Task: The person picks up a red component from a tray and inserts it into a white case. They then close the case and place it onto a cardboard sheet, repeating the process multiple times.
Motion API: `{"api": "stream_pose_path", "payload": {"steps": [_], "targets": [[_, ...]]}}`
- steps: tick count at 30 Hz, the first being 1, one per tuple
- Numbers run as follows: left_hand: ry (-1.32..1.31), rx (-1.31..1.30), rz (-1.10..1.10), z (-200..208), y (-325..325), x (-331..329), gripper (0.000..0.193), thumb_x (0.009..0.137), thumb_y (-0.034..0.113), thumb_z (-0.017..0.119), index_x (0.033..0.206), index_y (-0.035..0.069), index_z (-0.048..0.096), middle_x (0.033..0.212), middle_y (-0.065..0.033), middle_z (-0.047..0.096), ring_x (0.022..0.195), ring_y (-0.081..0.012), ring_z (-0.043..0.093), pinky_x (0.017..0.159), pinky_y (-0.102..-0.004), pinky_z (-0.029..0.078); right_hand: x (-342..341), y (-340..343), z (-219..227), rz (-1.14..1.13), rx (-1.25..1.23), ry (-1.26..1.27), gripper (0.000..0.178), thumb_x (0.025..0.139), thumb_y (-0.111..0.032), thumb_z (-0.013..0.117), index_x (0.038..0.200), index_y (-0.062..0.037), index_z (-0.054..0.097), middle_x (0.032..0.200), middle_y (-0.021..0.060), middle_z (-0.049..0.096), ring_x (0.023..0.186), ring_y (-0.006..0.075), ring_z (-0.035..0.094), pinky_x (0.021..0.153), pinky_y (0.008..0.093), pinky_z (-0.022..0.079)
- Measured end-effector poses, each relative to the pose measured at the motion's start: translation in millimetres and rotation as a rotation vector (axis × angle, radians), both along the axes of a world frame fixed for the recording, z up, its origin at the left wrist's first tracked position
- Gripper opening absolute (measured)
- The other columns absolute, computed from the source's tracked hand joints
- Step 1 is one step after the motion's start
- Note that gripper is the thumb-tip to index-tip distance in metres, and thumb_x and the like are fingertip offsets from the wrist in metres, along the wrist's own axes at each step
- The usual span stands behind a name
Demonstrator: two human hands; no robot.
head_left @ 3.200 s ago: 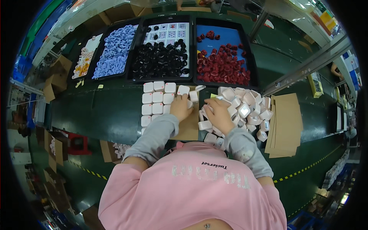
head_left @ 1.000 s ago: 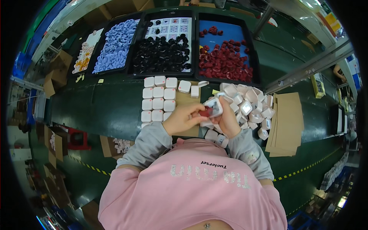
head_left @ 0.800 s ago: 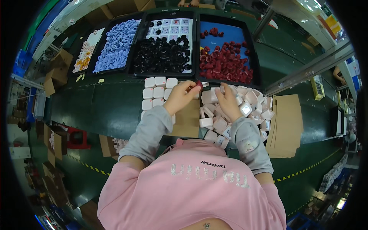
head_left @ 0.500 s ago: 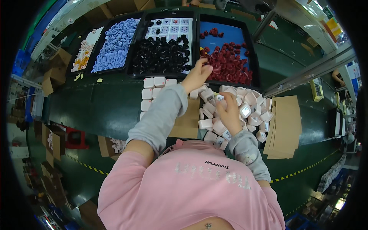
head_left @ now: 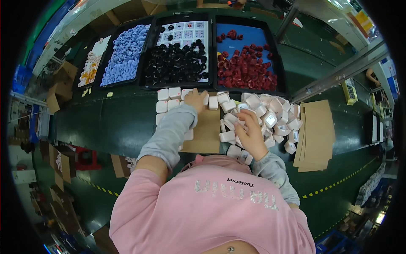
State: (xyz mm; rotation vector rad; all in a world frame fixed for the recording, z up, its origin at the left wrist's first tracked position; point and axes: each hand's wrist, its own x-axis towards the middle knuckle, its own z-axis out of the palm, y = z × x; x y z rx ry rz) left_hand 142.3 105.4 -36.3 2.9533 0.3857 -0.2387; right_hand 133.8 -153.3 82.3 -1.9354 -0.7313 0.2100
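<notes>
My left hand [head_left: 196, 100] reaches over the rows of small white rounded boxes [head_left: 163, 95] at the middle of the table. Its fingers bend down among them, and their tips are hidden. Beside it stands another white box [head_left: 213, 103], on a brown cardboard sheet [head_left: 203, 135]. Over the left side of a heap of pale boxes [head_left: 277, 106] hovers my right hand [head_left: 251, 134], its thumb and fingers apart and nothing visible between them. Some boxes in the heap carry a small printed face.
Black trays line the far side, holding dark red pieces [head_left: 243, 70], black pieces [head_left: 175, 63], blue pieces [head_left: 124, 53] and small white and orange pieces [head_left: 90, 70]. Flat cardboard sheets [head_left: 317, 135] lie right of the heap. A metal post [head_left: 338, 74] slants at the right.
My left hand has come away from the dark red pieces, moving left and nearer to the white box rows. The right hand's fingers have shifted slightly nearer and left a box they touched.
</notes>
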Motion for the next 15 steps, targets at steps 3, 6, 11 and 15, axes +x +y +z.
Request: {"api": "stream_pose_path", "payload": {"steps": [3,6,11,15], "targets": [[0.021,-0.035,-0.019,16.3,1.3,-9.5,0.060,0.070,0.020,0.075,0.125,0.020,0.051,0.113,-0.0177,0.049,0.101,-0.0372,0.056,0.083,-0.0458,0.048,-3.3,-3.0,-13.4,0.032,0.068,0.063,0.024,0.087,-0.010,0.060,0.110,-0.0013,0.057,0.120,0.0136,0.050,0.108,0.0259,0.053,0.081,0.0300,0.048],[-0.408,-0.358,-0.098,61.2,-12.9,-28.0,0.053,0.070,0.011,0.074,0.119,0.020,0.055,0.111,-0.0147,0.050,0.101,-0.0344,0.056,0.084,-0.0441,0.048,-1.2,-7.2,-22.9,0.028,0.112,0.467,0.035,0.095,-0.027,0.055,0.122,-0.0053,0.051,0.126,0.0138,0.047,0.102,0.0194,0.056,0.082,0.0308,0.047],[-0.611,-0.718,-0.527,119.3,-82.2,-61.0,0.049,0.069,0.002,0.071,0.115,0.010,0.058,0.127,-0.0175,0.046,0.114,-0.0366,0.050,0.095,-0.0391,0.043,-5.7,0.6,2.3,0.079,0.574,1.086,0.062,0.098,-0.052,0.035,0.143,-0.0091,0.028,0.122,0.0109,0.052,0.103,0.0189,0.056,0.081,0.0332,0.048],[-0.496,-1.234,-0.382,130.7,-100.6,-75.9,0.059,0.078,-0.001,0.064,0.133,0.009,0.045,0.140,-0.0170,0.040,0.127,-0.0298,0.045,0.101,-0.0381,0.040,-11.9,1.8,6.5,-0.092,0.369,0.459,0.049,0.101,-0.037,0.037,0.137,-0.0042,0.037,0.120,0.0095,0.052,0.104,0.0205,0.054,0.087,0.0318,0.045]]}}
